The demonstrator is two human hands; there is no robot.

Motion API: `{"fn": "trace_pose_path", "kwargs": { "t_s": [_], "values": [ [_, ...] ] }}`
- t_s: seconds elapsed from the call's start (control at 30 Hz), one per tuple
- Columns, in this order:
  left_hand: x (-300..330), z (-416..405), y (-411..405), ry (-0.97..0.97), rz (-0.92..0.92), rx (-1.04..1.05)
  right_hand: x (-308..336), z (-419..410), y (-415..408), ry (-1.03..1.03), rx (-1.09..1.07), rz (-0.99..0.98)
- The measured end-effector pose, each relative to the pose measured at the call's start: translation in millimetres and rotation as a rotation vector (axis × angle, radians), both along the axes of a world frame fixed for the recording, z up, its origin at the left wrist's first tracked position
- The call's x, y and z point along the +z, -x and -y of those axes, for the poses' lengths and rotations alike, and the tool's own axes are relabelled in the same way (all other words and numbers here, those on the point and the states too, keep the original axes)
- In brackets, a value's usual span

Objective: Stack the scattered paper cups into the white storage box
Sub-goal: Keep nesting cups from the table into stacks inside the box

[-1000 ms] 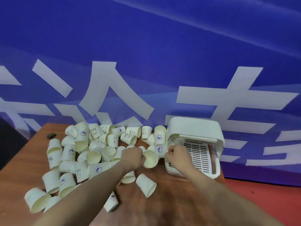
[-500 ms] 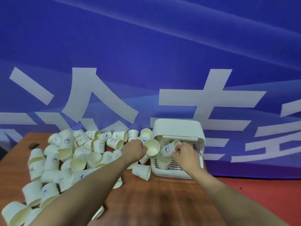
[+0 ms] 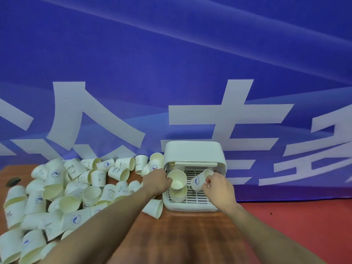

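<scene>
Behind the wooden table [image 3: 190,235] a blue banner [image 3: 171,63] with large white characters is hanging, and a strip of red floor [image 3: 304,212] is showing to the right. Near the table's far right edge the white storage box [image 3: 192,151] is sitting with its lid raised, its slatted tray open toward the person.

Inside, at the tray's left, a short stack of cups [image 3: 178,195] is already standing mouth-up. The left hand [image 3: 156,181] is holding a paper cup [image 3: 177,181] by its side just above that stack, fingers curled around the wall. The right hand [image 3: 217,184] is pinching a second cup [image 3: 200,181], tilted on its side, over the middle of the tray.

To nest cleanly, the person is probably needing to bring the left cup upright and centred over the stack before letting it drop; pressing off-axis would likely crumple a rim or tip the stack.

Across the left half of the table a large heap of loose cups [image 3: 66,193] is lying on its sides, with one stray cup [image 3: 154,207] just beside the box's front corner.
</scene>
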State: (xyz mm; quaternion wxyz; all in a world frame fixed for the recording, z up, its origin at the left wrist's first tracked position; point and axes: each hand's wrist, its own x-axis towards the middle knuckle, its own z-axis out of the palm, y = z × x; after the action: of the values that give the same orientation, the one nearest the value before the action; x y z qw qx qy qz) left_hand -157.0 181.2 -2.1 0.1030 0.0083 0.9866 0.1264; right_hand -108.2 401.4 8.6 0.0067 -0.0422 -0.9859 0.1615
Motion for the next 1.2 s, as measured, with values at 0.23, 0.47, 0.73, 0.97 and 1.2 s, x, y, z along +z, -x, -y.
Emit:
{"fn": "trace_pose_path", "kwargs": {
  "t_s": [0.23, 0.47, 0.73, 0.97, 1.2],
  "values": [
    [-24.6, -11.7, 7.1, 0.05, 0.089, -0.036, -15.4, -12.7, 4.1, -0.069, 0.026, 0.047],
    [-38.9, -12.2, 12.0, 0.052, 0.122, -0.049, -20.3, -11.9, 11.8, -0.092, 0.104, -0.033],
    [-36.8, 6.6, 6.9, 0.082, 0.097, -0.01, -5.5, 5.6, 2.7, -0.116, 0.183, -0.103],
    [-23.6, 23.2, -3.8, 0.096, 0.078, 0.01, 15.7, 28.9, -8.2, -0.268, 0.38, -0.18],
    [-15.1, 45.0, -19.5, 0.067, 0.067, 0.02, 21.4, 56.9, -2.5, -0.428, 0.562, -0.225]
  ]
}}
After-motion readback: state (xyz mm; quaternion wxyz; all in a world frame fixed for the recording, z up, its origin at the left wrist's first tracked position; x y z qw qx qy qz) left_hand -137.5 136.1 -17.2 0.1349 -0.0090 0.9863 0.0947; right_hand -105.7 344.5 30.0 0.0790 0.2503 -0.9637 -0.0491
